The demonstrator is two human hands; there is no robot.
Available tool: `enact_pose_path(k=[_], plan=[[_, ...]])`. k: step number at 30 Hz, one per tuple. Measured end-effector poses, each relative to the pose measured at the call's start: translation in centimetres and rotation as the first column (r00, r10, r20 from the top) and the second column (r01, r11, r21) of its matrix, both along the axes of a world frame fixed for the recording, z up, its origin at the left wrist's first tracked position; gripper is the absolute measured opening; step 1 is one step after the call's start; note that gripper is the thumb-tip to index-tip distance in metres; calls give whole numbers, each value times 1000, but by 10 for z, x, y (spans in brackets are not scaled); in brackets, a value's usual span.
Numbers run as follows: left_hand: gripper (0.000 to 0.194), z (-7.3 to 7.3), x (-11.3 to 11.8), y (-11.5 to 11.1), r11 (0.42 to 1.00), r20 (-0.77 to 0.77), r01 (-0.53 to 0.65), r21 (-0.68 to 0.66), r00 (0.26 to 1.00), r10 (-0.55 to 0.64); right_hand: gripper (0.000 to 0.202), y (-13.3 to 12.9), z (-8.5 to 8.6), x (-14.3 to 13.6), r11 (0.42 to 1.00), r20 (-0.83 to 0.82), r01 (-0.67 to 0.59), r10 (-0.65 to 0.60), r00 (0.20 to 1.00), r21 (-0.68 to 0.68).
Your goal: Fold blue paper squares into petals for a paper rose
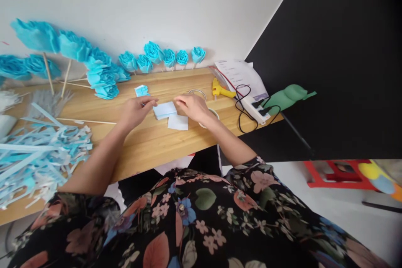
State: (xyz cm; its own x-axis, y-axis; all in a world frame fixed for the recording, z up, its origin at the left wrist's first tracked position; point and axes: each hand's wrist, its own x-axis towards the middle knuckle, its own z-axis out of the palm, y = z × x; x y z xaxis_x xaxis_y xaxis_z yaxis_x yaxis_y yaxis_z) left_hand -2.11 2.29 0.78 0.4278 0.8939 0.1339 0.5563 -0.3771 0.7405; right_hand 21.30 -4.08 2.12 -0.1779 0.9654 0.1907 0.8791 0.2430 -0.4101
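Note:
My left hand (135,112) is held just above the wooden table, thumb and fingertips pressed together. What they pinch, if anything, is too small to make out. Opposite it, my right hand (195,106) has its fingers curled together, their contents hidden too. Between the hands lies a small stack of white and light-blue paper pieces (165,111). A separate white paper piece (178,123) sits at the stack's near right edge. Beyond my left hand is a little bright-blue and white piece (142,91). A roll of tape (214,114) is partly covered by my right wrist.
Blue paper roses (153,52) on sticks line the wall. Cut strips (40,155) heap at left. A metal ring (198,92), a yellow glue gun (221,88), printed sheets (241,76) and a power strip (256,111) with black cable lie right. A red stool (339,178) stands below.

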Motion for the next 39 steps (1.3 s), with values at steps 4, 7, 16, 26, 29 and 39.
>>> enact_pose_path(k=[4,7,16,26,29,39], plan=[[28,-13,-1,-1,994,-27,77,77,997,-75,23,-5,4,-6,993,75,18,-9,997,-116],[31,-22,1,-1,958,-107,208,200,976,-189,16,-18,4,-9,976,187,59,-19,982,-211],[29,-31,11,-10,865,-288,365,345,918,-273,3,-52,3,13,968,-138,-160,135,981,-193],[32,-8,22,-33,909,22,416,21,909,-416,24,-37,5,32,968,-704,-209,54,708,-136],[45,-6,16,-26,955,269,246,-167,943,-196,31,-21,7,23,948,-749,-288,93,656,-134],[48,-5,12,-19,889,461,205,-409,887,7,42,27,13,-4,944,-449,-317,245,859,-92]])
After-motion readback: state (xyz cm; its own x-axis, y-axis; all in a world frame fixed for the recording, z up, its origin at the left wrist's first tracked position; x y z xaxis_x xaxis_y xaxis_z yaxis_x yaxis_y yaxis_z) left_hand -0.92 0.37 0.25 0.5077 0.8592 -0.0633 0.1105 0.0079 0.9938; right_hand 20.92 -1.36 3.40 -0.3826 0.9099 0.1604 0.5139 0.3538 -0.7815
